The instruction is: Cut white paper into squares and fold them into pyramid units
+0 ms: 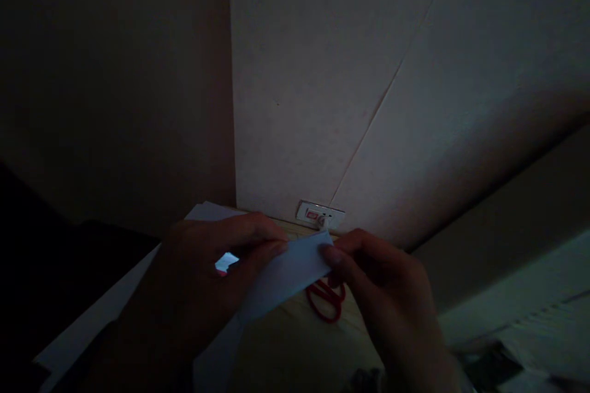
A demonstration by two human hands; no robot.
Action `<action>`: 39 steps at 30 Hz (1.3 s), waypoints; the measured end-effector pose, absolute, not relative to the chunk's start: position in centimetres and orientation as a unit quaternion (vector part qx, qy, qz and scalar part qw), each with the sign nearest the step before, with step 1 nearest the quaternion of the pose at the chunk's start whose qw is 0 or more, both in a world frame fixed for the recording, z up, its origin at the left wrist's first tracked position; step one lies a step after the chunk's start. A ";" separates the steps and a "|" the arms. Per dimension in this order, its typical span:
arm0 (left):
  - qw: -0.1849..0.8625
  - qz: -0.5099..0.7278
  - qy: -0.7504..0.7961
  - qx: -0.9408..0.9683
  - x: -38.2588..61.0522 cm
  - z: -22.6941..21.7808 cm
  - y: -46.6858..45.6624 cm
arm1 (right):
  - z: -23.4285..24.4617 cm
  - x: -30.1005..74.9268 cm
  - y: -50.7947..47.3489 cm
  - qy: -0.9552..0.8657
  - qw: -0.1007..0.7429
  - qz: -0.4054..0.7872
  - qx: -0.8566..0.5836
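Observation:
A strip of white paper, seemingly folded, is held up between my two hands. My left hand pinches its upper left edge between thumb and fingers. At the right end, my right hand grips the corner with thumb and forefinger. Below the paper lie scissors with red handles on the wooden surface; their blades are hidden. More white paper lies under and behind my left hand. Through the gap in that hand a small bright patch shows, too little of it to name.
A socket plate with a switch and something plugged in sits low on the pale wall just behind my hands. A dark panel stands at the left. At lower right are dark items I cannot make out. The scene is dim.

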State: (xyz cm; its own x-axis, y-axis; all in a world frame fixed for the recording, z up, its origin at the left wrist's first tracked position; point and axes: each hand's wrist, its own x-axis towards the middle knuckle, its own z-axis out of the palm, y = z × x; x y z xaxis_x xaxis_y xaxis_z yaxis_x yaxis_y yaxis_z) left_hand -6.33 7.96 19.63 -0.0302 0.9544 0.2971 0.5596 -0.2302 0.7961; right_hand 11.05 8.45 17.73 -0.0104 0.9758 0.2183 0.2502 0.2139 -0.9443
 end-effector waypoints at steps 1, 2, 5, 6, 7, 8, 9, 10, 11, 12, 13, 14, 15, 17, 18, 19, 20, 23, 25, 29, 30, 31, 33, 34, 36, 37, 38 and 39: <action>0.221 0.425 0.577 0.661 -6.3 19.6 8.0 | 17.7 11.2 8.5 -0.607 0.490 0.363 -0.509; 0.212 0.422 0.577 0.666 -6.3 19.6 8.0 | 17.7 11.2 8.4 -0.607 0.491 0.354 -0.514; 0.195 0.423 0.582 0.667 -6.3 19.5 8.0 | 17.8 11.0 8.3 -0.600 0.498 0.344 -0.523; 0.186 0.427 0.582 0.666 -6.3 19.5 7.9 | 17.9 10.9 8.3 -0.597 0.498 0.347 -0.525; 0.175 0.433 0.580 0.667 -6.4 19.4 8.0 | 17.9 10.7 8.3 -0.596 0.494 0.350 -0.527; 0.164 0.435 0.580 0.669 -6.5 19.3 8.0 | 17.9 10.5 8.3 -0.599 0.486 0.356 -0.528; 0.155 0.433 0.580 0.673 -6.5 19.2 8.0 | 17.8 10.3 8.3 -0.602 0.476 0.362 -0.529; 0.149 0.429 0.580 0.677 -6.6 19.1 8.1 | 17.8 10.2 8.3 -0.605 0.467 0.367 -0.530; 0.145 0.425 0.579 0.680 -6.7 19.0 8.1 | 17.8 10.1 8.4 -0.607 0.460 0.373 -0.529; 0.146 0.422 0.580 0.681 -6.7 18.9 8.1 | 17.7 10.1 8.3 -0.607 0.458 0.379 -0.528; 0.148 0.421 0.580 0.681 -6.7 18.9 8.1 | 17.7 10.2 8.3 -0.604 0.459 0.384 -0.526; 0.152 0.423 0.579 0.680 -6.6 18.9 8.1 | 17.7 10.3 8.3 -0.602 0.462 0.387 -0.525; 0.158 0.424 0.579 0.678 -6.6 18.9 8.1 | 17.7 10.4 8.2 -0.601 0.465 0.387 -0.522; 0.176 0.421 0.579 0.676 -6.5 19.1 8.1 | 17.8 10.6 8.2 -0.607 0.469 0.380 -0.517; 0.186 0.416 0.578 0.677 -6.5 19.3 8.1 | 17.9 10.6 8.2 -0.613 0.470 0.372 -0.515; 0.197 0.411 0.576 0.678 -6.5 19.4 8.0 | 18.0 10.7 8.2 -0.621 0.468 0.364 -0.513; 0.210 0.405 0.574 0.680 -6.6 19.5 8.0 | 18.1 10.8 8.3 -0.630 0.464 0.353 -0.513; 0.245 0.383 0.562 0.691 -6.8 19.6 8.2 | 18.4 11.1 8.4 -0.665 0.437 0.317 -0.517; 0.252 0.375 0.547 0.705 -6.9 19.4 8.3 | 18.4 11.3 8.4 -0.687 0.415 0.290 -0.522; 0.244 0.385 0.527 0.717 -6.9 18.9 8.6 | 18.3 11.2 8.1 -0.720 0.376 0.259 -0.522; 0.250 0.387 0.526 0.715 -6.9 18.9 8.6 | 18.2 11.1 8.1 -0.723 0.375 0.258 -0.519; 0.258 0.386 0.529 0.710 -6.9 19.0 8.5 | 18.2 11.0 8.0 -0.725 0.378 0.260 -0.514; 0.272 0.381 0.547 0.694 -6.8 19.2 8.4 | 18.1 10.9 8.0 -0.726 0.391 0.261 -0.502; 0.277 0.376 0.558 0.686 -6.8 19.3 8.3 | 18.1 11.0 8.1 -0.724 0.399 0.259 -0.500; 0.279 0.374 0.569 0.678 -6.8 19.4 8.2 | 18.2 11.1 8.2 -0.718 0.413 0.253 -0.500; 0.279 0.377 0.566 0.678 -6.8 19.5 8.2 | 18.2 11.1 8.2 -0.713 0.422 0.250 -0.501; 0.281 0.380 0.558 0.682 -6.7 19.5 8.2 | 18.3 11.2 8.2 -0.710 0.428 0.246 -0.502; 0.285 0.383 0.550 0.685 -6.7 19.5 8.2 | 18.3 11.2 8.2 -0.709 0.432 0.244 -0.502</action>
State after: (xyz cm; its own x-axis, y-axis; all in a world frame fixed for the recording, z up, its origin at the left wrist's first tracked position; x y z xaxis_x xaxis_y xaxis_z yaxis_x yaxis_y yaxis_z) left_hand -6.66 8.17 19.49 0.1012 0.9723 0.2108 0.5363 -0.2317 0.8116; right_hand 11.21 8.16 18.30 -0.1237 0.9219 0.3671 0.5006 0.3774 -0.7791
